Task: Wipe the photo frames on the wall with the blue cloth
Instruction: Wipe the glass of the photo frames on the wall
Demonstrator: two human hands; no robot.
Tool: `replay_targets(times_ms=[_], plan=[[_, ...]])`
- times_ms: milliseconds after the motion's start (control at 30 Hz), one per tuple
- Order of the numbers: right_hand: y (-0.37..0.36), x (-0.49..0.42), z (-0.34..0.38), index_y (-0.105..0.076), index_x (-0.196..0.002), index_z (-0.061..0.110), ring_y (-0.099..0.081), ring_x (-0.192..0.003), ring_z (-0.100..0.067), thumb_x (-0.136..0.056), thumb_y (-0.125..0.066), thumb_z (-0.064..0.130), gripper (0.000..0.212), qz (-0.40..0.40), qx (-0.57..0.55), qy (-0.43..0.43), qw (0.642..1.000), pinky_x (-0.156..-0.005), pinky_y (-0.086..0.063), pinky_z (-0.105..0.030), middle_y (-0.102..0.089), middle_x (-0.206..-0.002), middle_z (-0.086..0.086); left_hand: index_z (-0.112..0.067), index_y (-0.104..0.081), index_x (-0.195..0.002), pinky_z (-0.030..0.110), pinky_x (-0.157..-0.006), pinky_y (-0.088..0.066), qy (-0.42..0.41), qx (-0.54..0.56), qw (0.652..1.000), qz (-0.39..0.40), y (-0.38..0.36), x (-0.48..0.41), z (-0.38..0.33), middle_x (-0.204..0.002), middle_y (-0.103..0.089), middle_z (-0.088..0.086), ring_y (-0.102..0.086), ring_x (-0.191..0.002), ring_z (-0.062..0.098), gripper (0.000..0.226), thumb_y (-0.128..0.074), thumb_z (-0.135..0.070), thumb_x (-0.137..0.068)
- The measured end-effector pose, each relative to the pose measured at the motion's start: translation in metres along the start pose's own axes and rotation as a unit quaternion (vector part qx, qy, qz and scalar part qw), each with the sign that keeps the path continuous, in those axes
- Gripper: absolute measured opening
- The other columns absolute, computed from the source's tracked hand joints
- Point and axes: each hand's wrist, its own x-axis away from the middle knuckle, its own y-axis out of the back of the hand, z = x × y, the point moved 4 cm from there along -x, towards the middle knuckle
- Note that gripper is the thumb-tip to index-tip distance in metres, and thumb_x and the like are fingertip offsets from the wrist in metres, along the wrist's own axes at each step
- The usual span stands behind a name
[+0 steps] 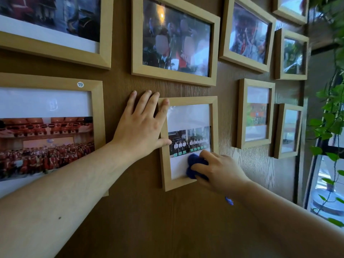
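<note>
A small light-wood photo frame (214, 116) hangs low in the middle of the brown wood-grain wall. My left hand (143, 125) lies flat and spread on the wall, its fingertips and thumb resting on the frame's left edge. My right hand (217, 170) presses a bunched blue cloth (195, 164) against the lower right part of the frame's glass. A scrap of the cloth pokes out under my right wrist. Most of the cloth is hidden by my fingers.
Several other light-wood frames hang around it: a large one marked 19 (80, 84) at the left, a wide one (175, 77) above, smaller ones (256, 145) to the right. A leafy green plant (331, 127) and a window stand at the far right.
</note>
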Motion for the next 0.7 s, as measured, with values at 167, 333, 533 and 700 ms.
replay_targets(times_ms=[167,333,533,700], plan=[[0.000,0.011,-0.027,-0.064,-0.085,0.024,-0.057,-0.070,-0.024,-0.081,-0.051,0.037,0.018,0.051,0.071,-0.048,0.995,-0.046,-0.049,-0.036,-0.057,-0.094,-0.007,-0.011,-0.024,-0.145,0.058,-0.116,-0.013,0.004,0.005,1.000,0.011,0.002,0.000,-0.001,-0.149,-0.032,0.023,-0.021,-0.141,0.037,0.104,-0.060,-0.071,-0.067],[0.020,0.011,-0.033,-0.064,-0.090,0.022,-0.056,-0.065,-0.022,-0.081,-0.058,0.034,0.016,0.011,0.060,-0.054,0.997,-0.046,-0.049,-0.035,-0.056,-0.089,-0.006,-0.010,-0.025,-0.145,0.058,-0.115,-0.016,0.007,0.000,1.000,0.027,0.006,0.003,-0.002,-0.149,-0.031,0.024,-0.019,-0.142,0.037,0.102,-0.057,-0.071,-0.070],[0.072,-0.017,-0.044,-0.061,-0.106,0.022,-0.058,-0.072,-0.020,-0.082,-0.061,0.038,0.029,-0.108,-0.001,-0.073,0.992,-0.051,-0.051,-0.033,-0.058,-0.098,-0.005,-0.006,-0.039,-0.140,0.059,-0.113,-0.020,-0.020,0.014,1.000,-0.008,0.025,0.006,0.009,-0.138,-0.045,0.021,-0.031,-0.136,0.035,0.082,-0.042,-0.065,-0.084],[0.125,-0.070,-0.050,-0.056,-0.112,0.024,-0.056,-0.068,-0.021,-0.083,-0.057,0.040,0.033,-0.180,0.000,-0.061,0.982,-0.050,-0.041,-0.028,-0.058,-0.102,-0.006,-0.006,-0.041,-0.139,0.058,-0.113,-0.022,-0.022,-0.026,0.998,-0.058,0.062,-0.021,0.036,-0.138,-0.046,0.020,-0.033,-0.135,0.035,0.077,-0.041,-0.062,-0.086]])
